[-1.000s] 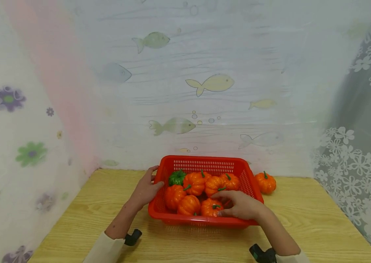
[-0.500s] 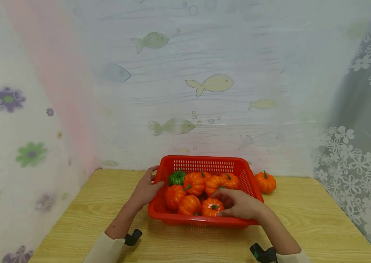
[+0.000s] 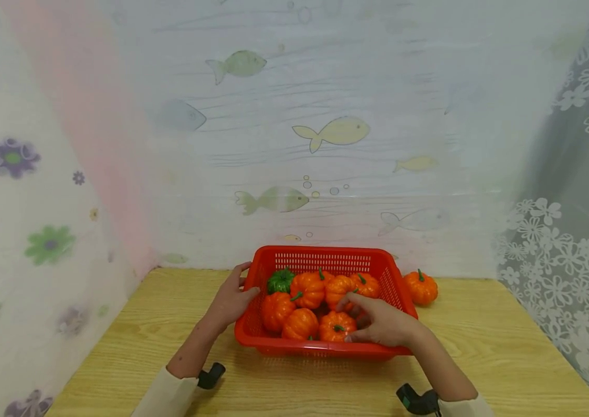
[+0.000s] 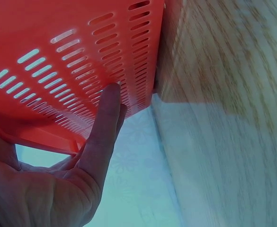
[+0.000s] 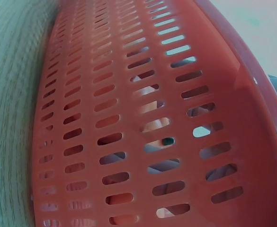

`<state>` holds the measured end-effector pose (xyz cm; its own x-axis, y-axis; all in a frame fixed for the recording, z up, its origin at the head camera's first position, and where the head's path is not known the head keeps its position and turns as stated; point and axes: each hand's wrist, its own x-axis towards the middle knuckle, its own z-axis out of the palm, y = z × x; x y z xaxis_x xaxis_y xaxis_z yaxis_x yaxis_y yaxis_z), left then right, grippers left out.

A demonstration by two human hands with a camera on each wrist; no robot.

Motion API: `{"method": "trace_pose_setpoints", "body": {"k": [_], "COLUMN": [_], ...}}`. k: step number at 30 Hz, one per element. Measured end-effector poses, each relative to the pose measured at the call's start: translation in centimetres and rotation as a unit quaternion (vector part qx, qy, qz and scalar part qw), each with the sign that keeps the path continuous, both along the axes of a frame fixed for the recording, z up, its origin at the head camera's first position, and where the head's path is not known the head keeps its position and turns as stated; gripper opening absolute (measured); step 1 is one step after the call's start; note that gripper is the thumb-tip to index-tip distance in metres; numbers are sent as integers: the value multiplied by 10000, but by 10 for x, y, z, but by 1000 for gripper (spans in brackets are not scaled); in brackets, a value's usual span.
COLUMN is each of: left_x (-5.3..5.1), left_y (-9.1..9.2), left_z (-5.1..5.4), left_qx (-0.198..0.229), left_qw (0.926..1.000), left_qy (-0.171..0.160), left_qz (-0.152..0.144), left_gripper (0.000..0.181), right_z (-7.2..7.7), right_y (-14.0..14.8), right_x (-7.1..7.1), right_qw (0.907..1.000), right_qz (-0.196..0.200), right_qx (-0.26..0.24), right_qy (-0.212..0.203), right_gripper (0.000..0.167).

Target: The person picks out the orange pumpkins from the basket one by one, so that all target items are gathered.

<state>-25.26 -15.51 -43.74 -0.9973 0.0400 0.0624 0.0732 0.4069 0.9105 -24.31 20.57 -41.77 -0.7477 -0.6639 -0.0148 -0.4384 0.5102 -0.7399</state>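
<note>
Q. What is shown nearest?
A. Just short of the left hand (image 3: pixel 231 301) and the right hand (image 3: pixel 381 324), cream sleeves (image 3: pixel 166 394) are seen, with a black device (image 3: pixel 211 376) at each wrist.

Q. How are both hands engaged?
A. The side of a red basket (image 3: pixel 325 348) is gripped by the left hand, the thumb laid over the rim and the fingers placed against the slotted outer wall. The right hand is poised inside the near right corner, its fingers loosely bent and parted from the thumb; nothing is seen to be gripped by it.

Q. What is found beneath it?
A. An orange pumpkin (image 3: pixel 333 330) is framed by the thumb and fingers; whether it is touched cannot be told.

Q. And beyond?
A. Between the hands, more orange pumpkins (image 3: pixel 277 313) are clustered. A green pumpkin (image 3: pixel 281 281) is set deeper, near the left hand. One stray pumpkin (image 3: pixel 421 288) is placed outside, beyond the right hand, on the tabletop (image 3: pixel 476 336). Farthest from both hands, a pale backdrop (image 3: pixel 273 145) is printed with fish.
</note>
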Motion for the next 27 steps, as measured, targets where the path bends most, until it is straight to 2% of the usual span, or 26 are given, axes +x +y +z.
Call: {"method": "trace_pose_setpoints", "body": {"k": [11, 27], "left_x": [2, 0], "left_y": [0, 1], "left_z": [0, 2], "left_qx": [-24, 114], "left_qw": [10000, 9999], "left_qy": [-41, -109], "left_qz": [40, 36], "left_gripper": [67, 67], "right_z": [-3, 5], "right_y": [-1, 4], "right_x": [-1, 4], "right_qw": [9994, 9990], "right_qz": [52, 69], "right_qx": [58, -136], "right_qy": [352, 422], "right_gripper": [44, 44]}}
